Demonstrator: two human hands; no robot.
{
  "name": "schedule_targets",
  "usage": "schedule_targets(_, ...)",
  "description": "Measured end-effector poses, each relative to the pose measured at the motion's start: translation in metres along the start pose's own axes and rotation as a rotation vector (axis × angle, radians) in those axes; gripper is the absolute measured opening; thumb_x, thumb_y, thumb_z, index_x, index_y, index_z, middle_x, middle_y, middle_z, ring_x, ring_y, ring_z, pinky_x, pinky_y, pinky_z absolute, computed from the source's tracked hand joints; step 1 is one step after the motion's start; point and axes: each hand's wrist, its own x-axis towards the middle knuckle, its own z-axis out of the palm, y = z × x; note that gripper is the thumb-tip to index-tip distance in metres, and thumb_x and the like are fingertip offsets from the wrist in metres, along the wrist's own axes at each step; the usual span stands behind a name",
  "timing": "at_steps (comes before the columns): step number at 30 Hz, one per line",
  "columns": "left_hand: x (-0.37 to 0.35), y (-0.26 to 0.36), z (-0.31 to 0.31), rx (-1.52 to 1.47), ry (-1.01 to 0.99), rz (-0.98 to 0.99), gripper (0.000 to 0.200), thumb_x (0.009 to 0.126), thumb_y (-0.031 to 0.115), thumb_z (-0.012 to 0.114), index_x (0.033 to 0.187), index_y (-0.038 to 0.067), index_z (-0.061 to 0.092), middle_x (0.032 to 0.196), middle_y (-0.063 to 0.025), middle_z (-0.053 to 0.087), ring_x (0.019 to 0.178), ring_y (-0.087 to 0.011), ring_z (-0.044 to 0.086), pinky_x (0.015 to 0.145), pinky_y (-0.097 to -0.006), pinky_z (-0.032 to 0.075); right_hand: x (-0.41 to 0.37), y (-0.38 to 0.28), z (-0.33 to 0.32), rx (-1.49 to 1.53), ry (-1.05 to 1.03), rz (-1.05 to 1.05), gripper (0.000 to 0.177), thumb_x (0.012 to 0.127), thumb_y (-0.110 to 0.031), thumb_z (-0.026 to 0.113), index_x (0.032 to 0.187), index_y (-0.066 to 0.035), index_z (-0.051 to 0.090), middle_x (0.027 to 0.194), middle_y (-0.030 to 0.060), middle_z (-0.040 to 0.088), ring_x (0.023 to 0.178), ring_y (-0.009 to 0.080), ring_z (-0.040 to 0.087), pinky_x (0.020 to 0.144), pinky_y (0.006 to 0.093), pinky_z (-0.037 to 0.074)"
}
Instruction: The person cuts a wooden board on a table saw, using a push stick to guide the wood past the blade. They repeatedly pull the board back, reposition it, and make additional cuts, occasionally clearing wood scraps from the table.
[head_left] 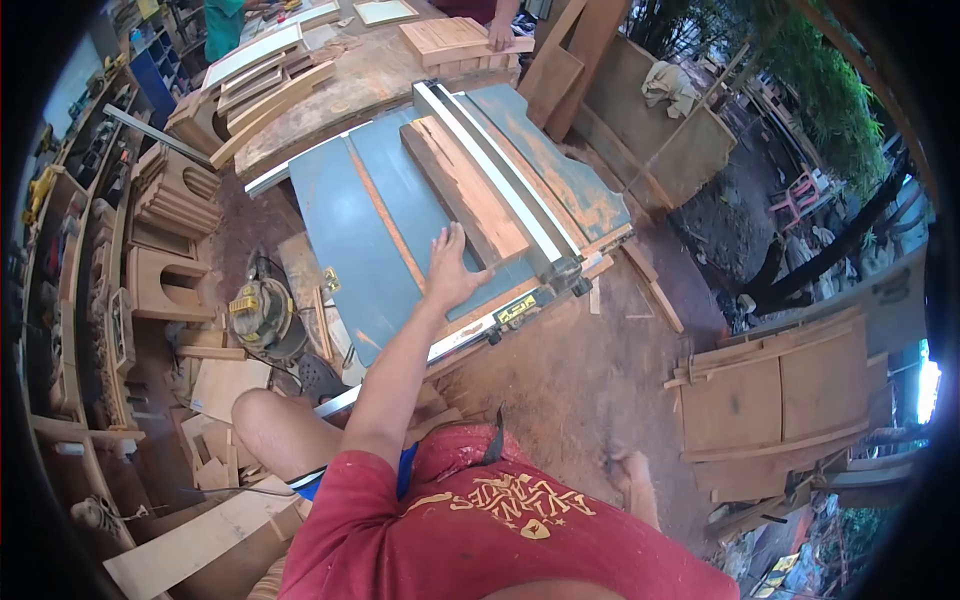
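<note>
A thick wooden beam (470, 190), pale on top and dark brown along its side, lies on the blue-grey top of a table saw (345, 235). It runs alongside the long metal rip fence (505, 180). My left hand (455, 268) rests at the near end of the beam with its fingers spread, the fingertips against the dark side and the thumb toward the end. Low beside my red shirt, my right hand (632, 470) has its fingers curled; what they hold, if anything, is hidden.
Beyond the saw stands a workbench (350, 95) with stacked panels (265, 80); another person's hand (501, 35) rests on a wooden drawer-like piece (465, 40). A dusty shop vacuum (262, 312) and wood offcuts lie left of the saw. Shelves (75, 250) line the left; panels (775, 395) lean right.
</note>
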Motion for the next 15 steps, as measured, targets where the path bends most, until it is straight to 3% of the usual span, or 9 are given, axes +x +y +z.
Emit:
schedule_targets(3, 0.002, -0.003, 0.000, -0.014, -0.004, -0.005, 0.115, 0.074, 0.040, 0.086, 0.156, -0.011, 0.024, 0.164, -0.0275, 0.028, 0.155, -0.0397, 0.020, 0.129, -0.0457, 0.013, 0.007, -0.025, -0.014, -0.096, 0.268, -0.224, 0.027, 0.094, -0.015, 0.054, 0.116, -0.002, 0.062, 0.071, 0.0034, 0.055, 0.052, 0.0173, 0.050, 0.045, 0.0314, 0.040)
schedule_targets(5, 0.006, -0.005, 0.001, -0.015, 0.010, 0.001, 0.115, 0.073, 0.039, 0.086, 0.156, -0.011, 0.025, 0.164, -0.0276, 0.029, 0.155, -0.0405, 0.021, 0.129, -0.0476, 0.013, -0.031, -0.066, 0.034, -0.109, 0.378, -0.428, 0.028, 0.096, -0.019, 0.058, 0.119, -0.005, 0.062, 0.066, -0.0006, 0.050, 0.046, 0.0127, 0.044, 0.040, 0.0294, 0.033)
schedule_targets(8, 0.007, -0.008, 0.001, -0.029, 0.022, 0.003, 0.115, 0.073, 0.039, 0.086, 0.157, -0.010, 0.024, 0.163, -0.0275, 0.029, 0.154, -0.0414, 0.022, 0.128, -0.0484, 0.013, -0.088, -0.094, 0.100, -0.305, 0.164, -0.809, 0.023, 0.096, -0.018, 0.063, 0.116, -0.005, 0.062, 0.067, -0.0031, 0.047, 0.047, 0.0081, 0.040, 0.042, 0.0236, 0.031)
schedule_targets(11, 0.011, -0.012, 0.005, -0.040, 0.041, 0.005, 0.115, 0.073, 0.040, 0.086, 0.156, -0.010, 0.025, 0.162, -0.0278, 0.031, 0.153, -0.0427, 0.024, 0.128, -0.0493, 0.014, -0.120, -0.122, 0.135, -0.662, -0.075, -0.859, 0.030, 0.097, -0.010, 0.063, 0.127, -0.006, 0.062, 0.069, -0.0029, 0.050, 0.049, 0.0063, 0.043, 0.044, 0.0216, 0.032)
schedule_targets(14, 0.015, -0.019, 0.008, 0.003, 0.051, 0.034, 0.115, 0.072, 0.042, 0.086, 0.156, -0.010, 0.027, 0.162, -0.0284, 0.032, 0.153, -0.0437, 0.025, 0.128, -0.0501, 0.014, -0.151, -0.134, 0.182, -1.033, -0.107, -0.842, 0.046, 0.097, -0.005, 0.060, 0.143, -0.007, 0.056, 0.071, 0.0036, 0.059, 0.052, 0.0125, 0.054, 0.049, 0.0279, 0.044)
schedule_targets(15, 0.013, -0.019, 0.010, -0.007, 0.047, 0.032, 0.115, 0.072, 0.042, 0.086, 0.155, -0.010, 0.027, 0.161, -0.0286, 0.033, 0.153, -0.0439, 0.025, 0.128, -0.0503, 0.014, -0.148, -0.136, 0.190, -1.186, -0.153, -0.963, 0.049, 0.097, -0.004, 0.058, 0.145, -0.008, 0.054, 0.072, 0.0065, 0.061, 0.054, 0.0153, 0.058, 0.054, 0.0301, 0.047)
